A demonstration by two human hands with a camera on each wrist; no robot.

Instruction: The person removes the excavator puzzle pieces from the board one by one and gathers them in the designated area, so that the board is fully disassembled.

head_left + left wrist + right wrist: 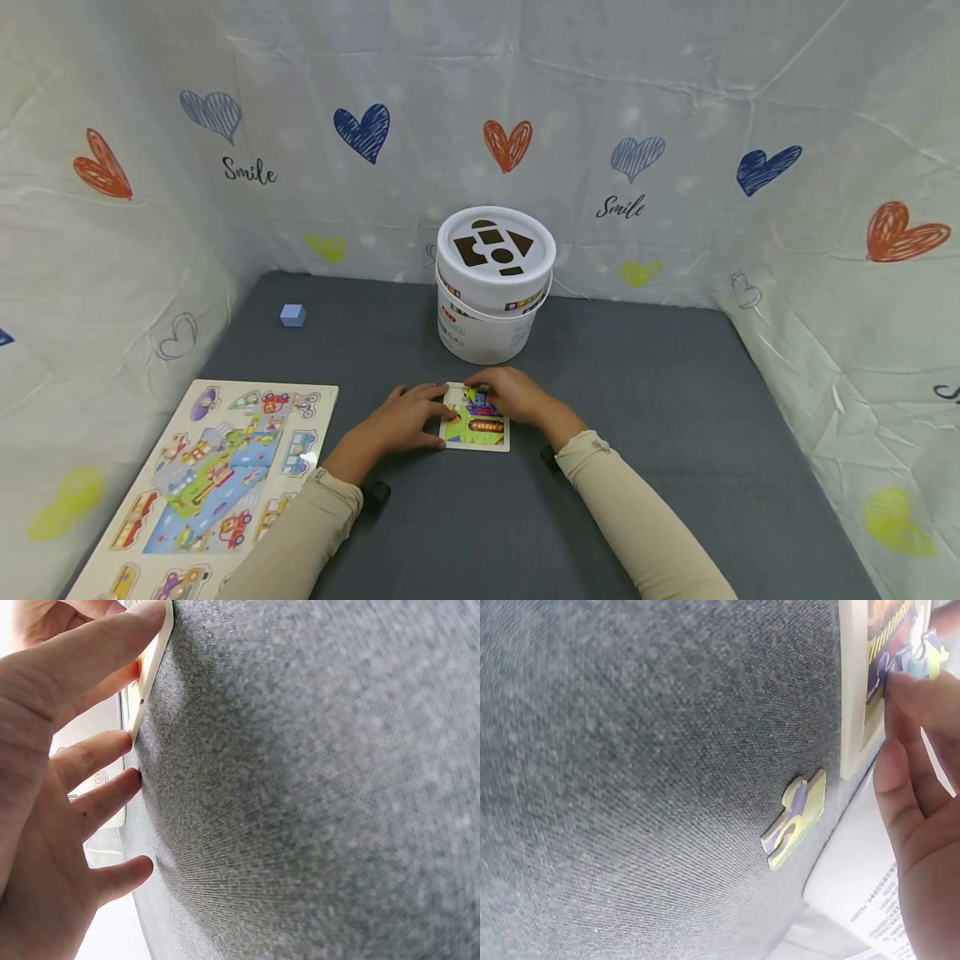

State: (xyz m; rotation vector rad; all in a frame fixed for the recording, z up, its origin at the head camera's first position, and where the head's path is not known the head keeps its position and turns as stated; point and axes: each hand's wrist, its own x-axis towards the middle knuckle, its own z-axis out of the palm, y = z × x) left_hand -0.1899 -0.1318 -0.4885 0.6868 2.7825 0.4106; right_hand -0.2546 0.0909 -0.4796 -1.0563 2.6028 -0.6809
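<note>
The right hand (517,395) pinches a puzzle piece (921,658) between thumb and fingers, tilted above the puzzle board (477,447). The left hand (399,418) has its fingers spread, thumb and forefinger touching the board, which lies on the table (637,417) just before the bucket (480,332). The piece looks light, stiff and thin, best taken by its edges; its knobs might chip. A loose piece (815,802) lies beside the board, hidden by the right hand from above. The pinched piece's picture is blurred and partly covered by fingers
</note>
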